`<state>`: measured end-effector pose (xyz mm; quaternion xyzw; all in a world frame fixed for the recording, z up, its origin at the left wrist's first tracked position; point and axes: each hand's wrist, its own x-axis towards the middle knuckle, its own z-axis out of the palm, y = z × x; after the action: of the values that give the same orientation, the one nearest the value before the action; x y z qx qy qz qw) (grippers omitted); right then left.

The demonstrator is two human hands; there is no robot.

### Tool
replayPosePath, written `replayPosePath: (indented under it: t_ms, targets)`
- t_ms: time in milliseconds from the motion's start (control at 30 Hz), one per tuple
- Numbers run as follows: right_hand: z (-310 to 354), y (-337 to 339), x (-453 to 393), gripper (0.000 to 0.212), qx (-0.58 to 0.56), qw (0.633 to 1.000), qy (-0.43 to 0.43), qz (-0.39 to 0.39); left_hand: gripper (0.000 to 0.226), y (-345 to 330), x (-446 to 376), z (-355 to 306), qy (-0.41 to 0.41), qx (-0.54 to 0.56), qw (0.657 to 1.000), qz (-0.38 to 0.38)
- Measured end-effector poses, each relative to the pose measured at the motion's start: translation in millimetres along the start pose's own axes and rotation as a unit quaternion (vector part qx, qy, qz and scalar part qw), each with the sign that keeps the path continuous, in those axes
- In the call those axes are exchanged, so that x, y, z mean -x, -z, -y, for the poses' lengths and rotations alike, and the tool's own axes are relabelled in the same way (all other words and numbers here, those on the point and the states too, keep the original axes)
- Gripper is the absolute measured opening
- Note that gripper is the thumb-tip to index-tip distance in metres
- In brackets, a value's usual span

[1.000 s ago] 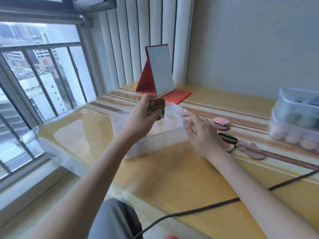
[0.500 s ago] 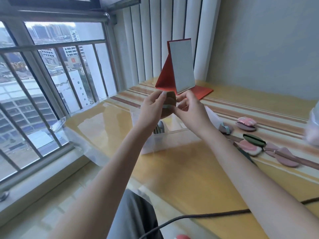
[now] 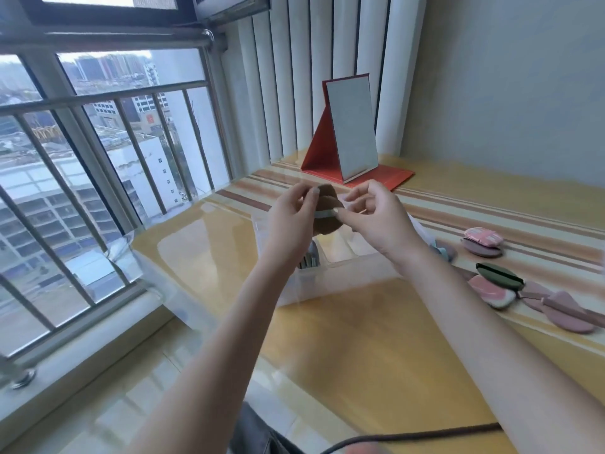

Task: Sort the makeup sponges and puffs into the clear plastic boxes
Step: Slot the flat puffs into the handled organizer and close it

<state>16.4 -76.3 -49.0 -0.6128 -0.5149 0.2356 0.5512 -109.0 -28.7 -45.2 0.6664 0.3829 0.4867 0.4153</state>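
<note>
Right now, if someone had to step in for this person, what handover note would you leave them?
Left hand: grips the brown puff, held up above the clear plastic box.
Right hand: pinches the same puff at its pale ribbon band.
Done: a few items stand upright in the box's left end; what they are is unclear.
Left: the brown puff is not yet in the box. On the table to the right lie a pink checked puff, a dark green puff, a pink-and-white puff and mauve puffs.
</note>
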Motion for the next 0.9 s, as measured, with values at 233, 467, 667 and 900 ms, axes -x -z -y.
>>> replayPosePath:
  t_ms: [233,467,667,900]
  targets:
    - [5,5,3,0.011,0.112,0.993,0.000,0.040,0.022,1,-8,14,-0.011,-0.022,0.999,-0.029]
    - [5,-9,8,0.009,0.277,0.946,0.017,0.169,0.016,-2,-4,10,-0.040,-0.143,0.988,0.044]
    - [9,7,1,0.009,0.159,0.984,0.048,0.062,0.023,-4,-3,7,-0.009,-0.134,0.987,0.090]
    - [-2,-5,-1,0.017,0.072,0.996,0.044,0.012,0.022,-4,0,4,-0.054,-0.195,0.974,0.103]
